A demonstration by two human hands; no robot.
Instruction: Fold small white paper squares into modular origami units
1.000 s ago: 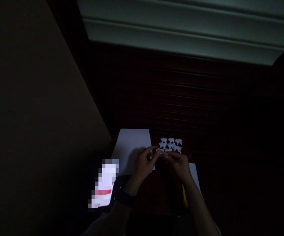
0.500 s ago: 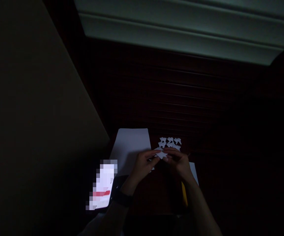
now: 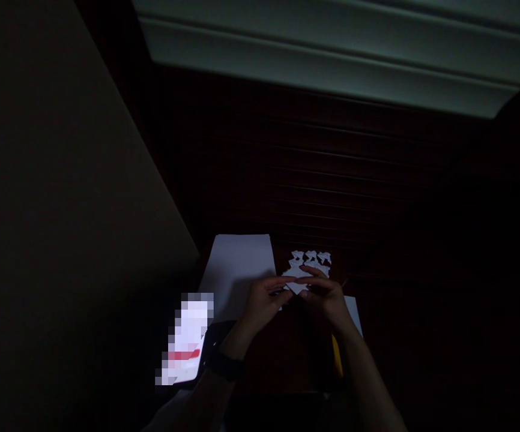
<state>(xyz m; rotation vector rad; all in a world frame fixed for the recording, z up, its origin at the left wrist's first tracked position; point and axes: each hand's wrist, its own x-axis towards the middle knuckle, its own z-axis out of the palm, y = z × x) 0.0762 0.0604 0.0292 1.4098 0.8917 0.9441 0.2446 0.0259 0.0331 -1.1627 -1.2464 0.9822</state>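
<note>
A small folded piece of white paper [image 3: 296, 288] is pinched between both hands above the dark table. My left hand [image 3: 262, 298] grips its left side, thumb below and fingers above. On the right side, my right hand [image 3: 327, 295] holds it the same way, with one finger raised a little. Just beyond the hands lie several small folded white paper shapes [image 3: 311, 257] in rows, partly covered by my fingers. The room is dim, so fold details are hard to make out.
A stack of white paper [image 3: 242, 258] lies at the left back. A lit phone [image 3: 190, 336] is at the left edge. By my right forearm are a yellow object [image 3: 337, 355] and another white sheet [image 3: 353, 313]. A wall [image 3: 62, 180] rises on the left.
The folded paper has tilted slightly between my fingers, and a right-hand finger has lifted from it. The camera view has shifted a little; other things stay in place.
</note>
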